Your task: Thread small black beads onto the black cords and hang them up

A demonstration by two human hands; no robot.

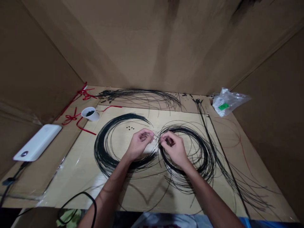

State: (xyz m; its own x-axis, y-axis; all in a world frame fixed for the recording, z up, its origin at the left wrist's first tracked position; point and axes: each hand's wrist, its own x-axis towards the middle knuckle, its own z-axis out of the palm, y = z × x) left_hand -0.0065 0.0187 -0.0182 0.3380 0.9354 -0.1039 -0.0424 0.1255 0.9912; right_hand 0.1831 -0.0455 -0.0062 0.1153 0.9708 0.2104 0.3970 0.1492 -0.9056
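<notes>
My left hand (140, 144) is closed in a pinch over the inner edge of the left bundle of black wires (101, 148), which lies in an open curve. What its fingertips hold is too small to make out. Facing it, a short gap away, my right hand (174, 147) pinches a thin black wire at the left rim of a round coil of black wires (206, 152). Loose wire ends cross between the two hands. Several tiny black pieces (129, 128) lie on the board, up and left of my left hand.
A white cup (93, 115) with dark bits stands at the left among red ribbons (70, 117). Behind lies another wire bundle (142, 93). A white power bank (39, 142), a clear plastic bag (229, 101) and long wires (213, 148) flank the board. Cardboard walls enclose it.
</notes>
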